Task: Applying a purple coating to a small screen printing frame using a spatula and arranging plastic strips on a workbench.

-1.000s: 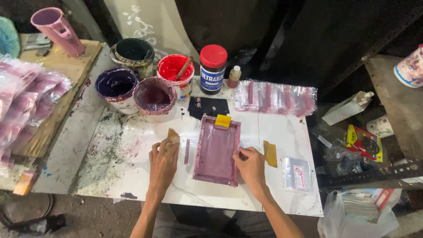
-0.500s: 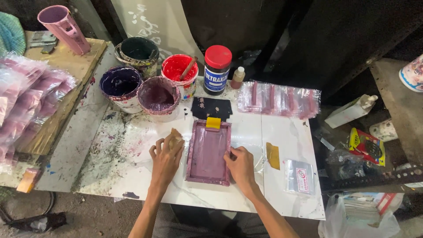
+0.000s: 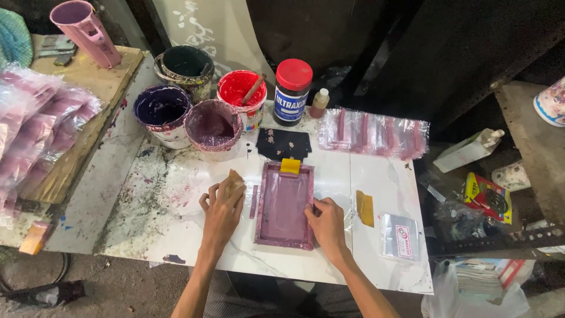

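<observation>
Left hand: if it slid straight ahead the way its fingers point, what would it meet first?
Probably the purple paint bucket beyond the left hand, which holds a tan block; only stained table lies between, though depth is uncertain.

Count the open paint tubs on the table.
4, clustered at the back left: dark green tub, red tub, dark purple tub, mauve tub. None seems hidden.

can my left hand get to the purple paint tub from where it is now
Probably yes. The left hand rests on the table holding a small tan block, and the stretch up to the purple paint tub looks bare.
</observation>
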